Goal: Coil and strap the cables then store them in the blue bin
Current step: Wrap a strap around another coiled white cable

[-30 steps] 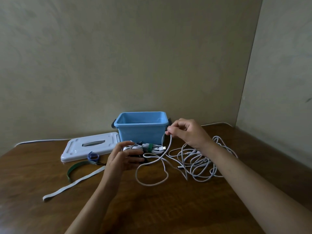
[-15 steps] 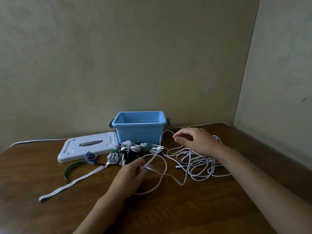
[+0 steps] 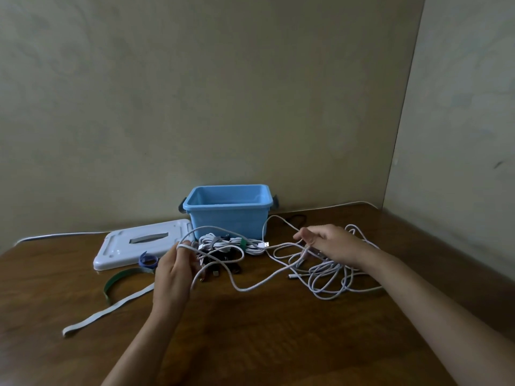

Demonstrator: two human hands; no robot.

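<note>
On the brown wooden counter, the left hand pinches a loop of the long white cable while the right hand pinches more, mid-coiling; strapping seems next, before the empty blue plastic bin behind.

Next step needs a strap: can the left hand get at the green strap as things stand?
Probably not right away: the left hand holds the white cable looped over its fingers. The green strap lies uncovered just beside it.
</note>
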